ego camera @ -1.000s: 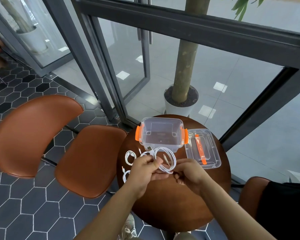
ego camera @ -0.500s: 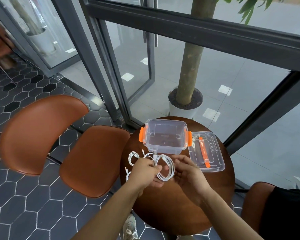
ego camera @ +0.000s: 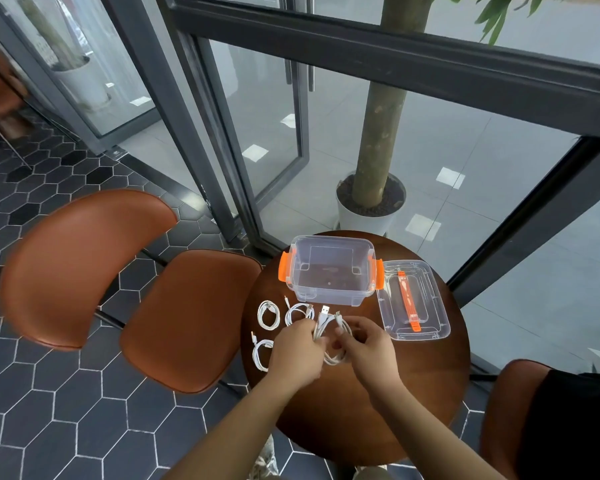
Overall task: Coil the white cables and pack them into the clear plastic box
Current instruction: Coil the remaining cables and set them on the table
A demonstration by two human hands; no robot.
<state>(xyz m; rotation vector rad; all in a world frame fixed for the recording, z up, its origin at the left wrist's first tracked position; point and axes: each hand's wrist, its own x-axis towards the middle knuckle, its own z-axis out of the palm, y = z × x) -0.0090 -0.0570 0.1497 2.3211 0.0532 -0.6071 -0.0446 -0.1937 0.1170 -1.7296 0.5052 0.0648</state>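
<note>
I counted four thin white cables: three coiled cables [ego camera: 268, 314] lay at nine o'clock; my left hand [ego camera: 297, 351] and right hand [ego camera: 369, 344] both grasped the fourth cable [ego camera: 326, 327].

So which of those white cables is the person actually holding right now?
The cable between the left hand and right hand, its plug ends pointing toward the clear box. The other three coils lie untouched on the table to the left.

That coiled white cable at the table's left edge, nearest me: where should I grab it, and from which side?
Pinch the coiled cable across its bundled loops, on the side opposite its loose plug end, coming straight down from above. It lies flat on the table, so only a top pinch gathers every strand; the left hand is closest, I'd judge.
</note>
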